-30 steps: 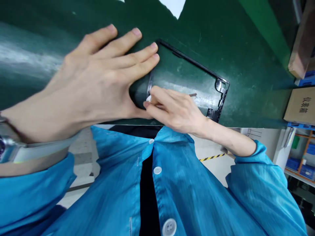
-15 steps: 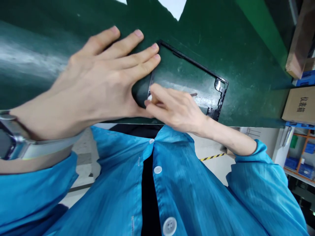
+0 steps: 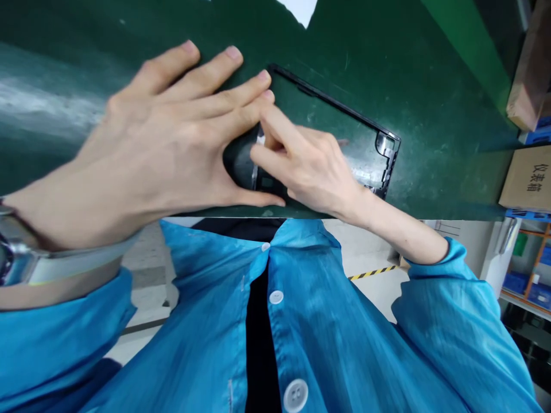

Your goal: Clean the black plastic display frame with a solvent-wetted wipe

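Observation:
A thin black rectangular plastic frame (image 3: 340, 110) lies flat on the green work surface, with cut-outs and clips at its right end. My left hand (image 3: 172, 132) rests palm down over the frame's left end, fingers stretched out and apart, index fingertip near the upper left corner. Close beside it, my right hand (image 3: 314, 166) has its thumb and index finger bent together at the frame's left bar. A narrow whitish strip (image 3: 260, 137) shows along that bar by these fingers. What the right fingertips pinch is hidden.
The green tabletop (image 3: 447, 137) ends in a front edge close to my body. A white torn-edged patch (image 3: 301, 8) shows at the top. On the right are a cardboard box (image 3: 527, 178), a wooden piece (image 3: 527, 74) and shelves with blue bins (image 3: 519, 282).
My right hand has moved up along the frame's left bar, towards my left index finger. The left hand has shifted slightly left, uncovering more of the bar's lower part.

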A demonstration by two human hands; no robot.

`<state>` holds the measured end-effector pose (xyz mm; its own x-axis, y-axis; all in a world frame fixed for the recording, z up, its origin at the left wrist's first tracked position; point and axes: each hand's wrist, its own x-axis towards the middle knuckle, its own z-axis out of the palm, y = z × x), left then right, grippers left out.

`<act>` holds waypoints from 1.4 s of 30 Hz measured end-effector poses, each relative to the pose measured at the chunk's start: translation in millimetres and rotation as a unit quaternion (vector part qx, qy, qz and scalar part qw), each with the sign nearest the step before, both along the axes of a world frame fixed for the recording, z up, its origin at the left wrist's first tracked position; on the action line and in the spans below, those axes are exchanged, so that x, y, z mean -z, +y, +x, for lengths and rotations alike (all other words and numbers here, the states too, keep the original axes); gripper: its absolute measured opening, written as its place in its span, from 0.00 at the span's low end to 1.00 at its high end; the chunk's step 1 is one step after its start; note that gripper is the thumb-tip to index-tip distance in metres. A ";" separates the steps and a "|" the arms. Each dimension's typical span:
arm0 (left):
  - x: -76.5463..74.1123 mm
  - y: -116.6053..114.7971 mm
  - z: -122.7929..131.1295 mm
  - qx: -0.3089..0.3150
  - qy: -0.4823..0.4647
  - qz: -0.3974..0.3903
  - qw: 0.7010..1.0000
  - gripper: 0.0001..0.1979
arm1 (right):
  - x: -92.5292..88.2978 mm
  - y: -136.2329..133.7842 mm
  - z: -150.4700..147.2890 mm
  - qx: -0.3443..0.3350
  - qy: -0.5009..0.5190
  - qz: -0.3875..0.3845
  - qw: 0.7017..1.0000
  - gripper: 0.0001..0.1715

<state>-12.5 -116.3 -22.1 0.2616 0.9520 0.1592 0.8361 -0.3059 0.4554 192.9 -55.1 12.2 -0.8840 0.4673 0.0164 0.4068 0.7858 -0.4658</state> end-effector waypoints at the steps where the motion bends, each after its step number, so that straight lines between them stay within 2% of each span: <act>1: -0.8 -0.3 0.3 0.001 0.003 -0.003 1.000 0.52 | -1.3 -0.8 0.3 -0.018 -0.019 0.025 0.999 0.25; 4: -3.7 -1.4 1.2 0.005 0.010 -0.012 1.000 0.45 | -6.2 -1.9 2.1 -0.049 -0.070 0.076 0.993 0.26; 8: -5.4 -3.3 1.7 -0.003 0.016 -0.001 1.000 0.51 | -9.0 0.8 4.3 -0.046 -0.070 0.081 0.993 0.25; 13: -5.1 -4.6 2.6 0.009 0.028 -0.008 1.000 0.44 | -10.5 -10.2 8.7 -0.076 -0.082 0.118 0.987 0.31; 16: -8.7 -5.1 4.1 0.011 0.026 -0.004 1.000 0.50 | -11.5 -7.7 10.0 -0.100 -0.068 0.146 0.982 0.32; 21: -14.5 -4.5 3.7 0.013 0.048 -0.013 0.999 0.63 | -10.1 7.7 7.5 -0.082 -0.066 0.127 0.986 0.24; 23: -14.5 -2.8 2.6 0.008 0.051 -0.028 0.998 0.60 | -10.1 7.0 6.1 -0.079 -0.072 0.130 0.986 0.25; 27: -12.0 -0.7 -0.7 0.007 0.032 -0.057 0.998 0.44 | -11.9 -2.9 3.9 -0.108 -0.075 0.149 0.980 0.30; 29: -10.4 -1.5 -2.4 0.007 0.019 -0.060 0.998 0.41 | -11.8 -5.2 2.6 -0.128 -0.075 0.154 0.977 0.31; 33: -6.7 -3.1 -4.6 0.006 0.017 -0.053 0.998 0.45 | -7.7 -2.2 0.4 -0.112 -0.057 0.138 0.982 0.27; 36: -6.2 2.0 -4.1 0.008 0.012 -0.053 0.998 0.44 | -7.5 2.7 1.4 -0.082 -0.052 0.081 0.992 0.25; 38: -9.7 8.7 -1.9 0.014 0.007 -0.055 0.998 0.44 | -10.8 8.4 3.4 -0.093 -0.049 0.055 0.993 0.23; 42: -21.2 21.4 5.3 0.027 0.014 -0.044 0.999 0.48 | -20.2 19.7 9.1 -0.101 -0.054 0.104 0.988 0.23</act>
<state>-7.2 -94.8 -0.9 0.3160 0.9464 0.0672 0.8320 -0.3105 0.4598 202.0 -35.4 32.4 -0.9609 0.2768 -0.0065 0.2696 0.9303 -0.2488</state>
